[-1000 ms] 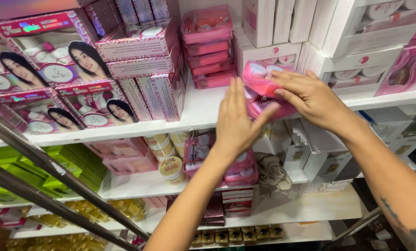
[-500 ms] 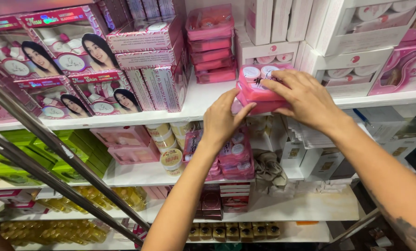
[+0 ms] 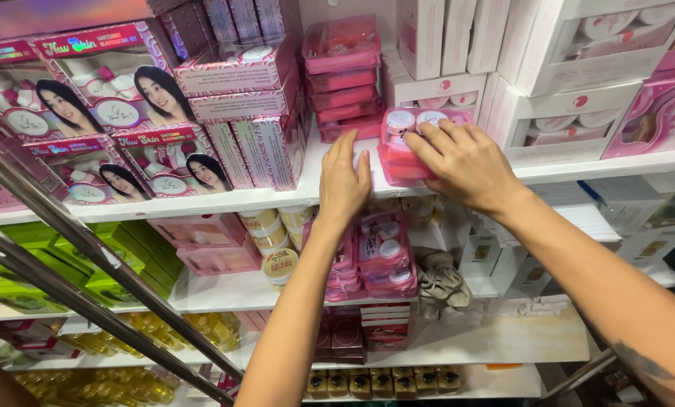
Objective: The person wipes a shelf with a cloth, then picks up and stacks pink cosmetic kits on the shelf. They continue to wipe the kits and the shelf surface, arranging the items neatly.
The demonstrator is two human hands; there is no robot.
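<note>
R hand point(image 3: 465, 162) is lying spread on top of the pink pack stack point(image 3: 409, 151), fingers flat, pressing it down onto the white shelf point(image 3: 578, 167) just beside the darker pink boxes point(image 3: 343, 75). L hand point(image 3: 343, 181) is resting flat w/ fingers together on the shelf edge, just left of the stack. Step looks like seating the stack; next calls for squaring it vs. neighbours.
</note>
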